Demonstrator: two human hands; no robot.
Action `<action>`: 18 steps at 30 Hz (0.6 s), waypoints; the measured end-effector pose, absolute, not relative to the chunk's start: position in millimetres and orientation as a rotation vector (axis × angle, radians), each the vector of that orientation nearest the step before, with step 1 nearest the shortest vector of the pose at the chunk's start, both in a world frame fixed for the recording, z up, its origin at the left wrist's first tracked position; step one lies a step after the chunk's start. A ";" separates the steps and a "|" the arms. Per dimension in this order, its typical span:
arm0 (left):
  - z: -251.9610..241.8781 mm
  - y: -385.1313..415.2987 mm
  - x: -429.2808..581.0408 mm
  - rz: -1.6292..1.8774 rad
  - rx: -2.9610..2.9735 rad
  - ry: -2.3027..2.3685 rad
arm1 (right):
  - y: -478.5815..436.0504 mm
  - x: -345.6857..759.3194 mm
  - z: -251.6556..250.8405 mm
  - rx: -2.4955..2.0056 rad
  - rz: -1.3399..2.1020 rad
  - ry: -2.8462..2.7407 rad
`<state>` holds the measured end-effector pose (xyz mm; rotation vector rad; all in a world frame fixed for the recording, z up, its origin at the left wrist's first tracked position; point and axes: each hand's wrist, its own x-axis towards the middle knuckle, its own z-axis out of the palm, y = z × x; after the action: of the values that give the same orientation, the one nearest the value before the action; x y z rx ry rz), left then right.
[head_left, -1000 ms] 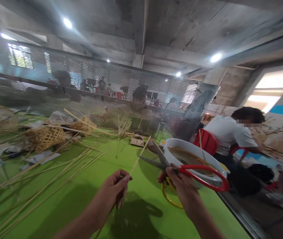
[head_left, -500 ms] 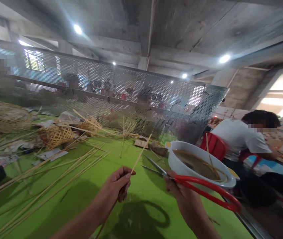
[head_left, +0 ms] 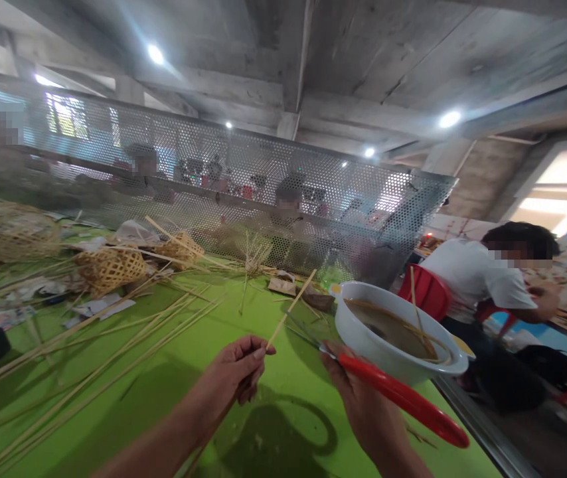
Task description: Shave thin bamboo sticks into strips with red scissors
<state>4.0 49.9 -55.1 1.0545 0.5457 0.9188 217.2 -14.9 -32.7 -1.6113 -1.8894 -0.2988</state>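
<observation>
My left hand [head_left: 236,373] is closed in a pinch on a thin bamboo strip [head_left: 291,309] that slants up and to the right over the green table [head_left: 129,411]. My right hand [head_left: 363,406] is closed round the red-handled scissors [head_left: 393,392]. The scissors' blades point left, towards the strip, and their tips lie close beside it. Right behind the scissors stands a white bowl [head_left: 398,362] with brown liquid and bamboo strips in it.
Several long bamboo strips [head_left: 94,345] lie across the table's left half. Woven baskets [head_left: 111,265] and scraps sit at the back left, before a perforated metal screen [head_left: 243,192]. A person in a white shirt [head_left: 483,279] sits on a red chair at the right, beyond the table edge.
The scissors' blades have closed and swung nearer the strip. The red handles have come together. My left hand keeps its pinch on the strip.
</observation>
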 end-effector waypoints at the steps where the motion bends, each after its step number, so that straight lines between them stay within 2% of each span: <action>1: -56.2 50.5 4.1 0.924 1.045 0.536 | -14.4 216.7 -33.0 -1.593 -0.321 -1.932; 5: -61.5 52.7 5.4 0.933 1.026 0.527 | -14.8 211.8 -33.9 -1.536 -0.338 -2.055; 9: -62.3 52.9 5.7 0.904 1.003 0.525 | -16.0 212.6 -32.9 -1.604 -0.317 -1.899; 14: -60.0 52.5 4.6 0.896 0.971 0.521 | -16.8 209.6 -32.8 -1.605 -0.136 -1.977; 18: -64.3 54.7 5.3 0.891 0.970 0.508 | -14.7 212.4 -36.2 -1.616 -0.174 -1.848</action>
<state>5.3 54.7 -64.3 0.9696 0.5082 0.8907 212.4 -14.7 -36.2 -1.6165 -1.8480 -0.1735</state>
